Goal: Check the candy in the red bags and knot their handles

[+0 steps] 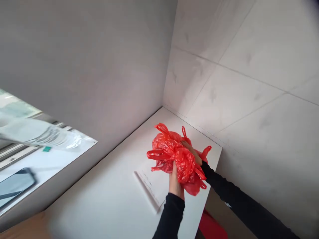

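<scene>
A crumpled bunch of red plastic bags [171,154] is held above the white table [107,196] near its far right corner. My left hand [175,183] grips the bunch from below, fingers hidden in the plastic. From the right, my right hand [192,152] presses over the top of the bunch, its fingers curled on the plastic. Both arms wear black sleeves.
A white ruler-like strip [147,191] lies on the table just left of my hands. White walls close the corner behind and to the right. At the left, a window sill holds a dark phone [15,186] and a clear plastic bottle [37,132]. Something red [211,227] sits below the table edge.
</scene>
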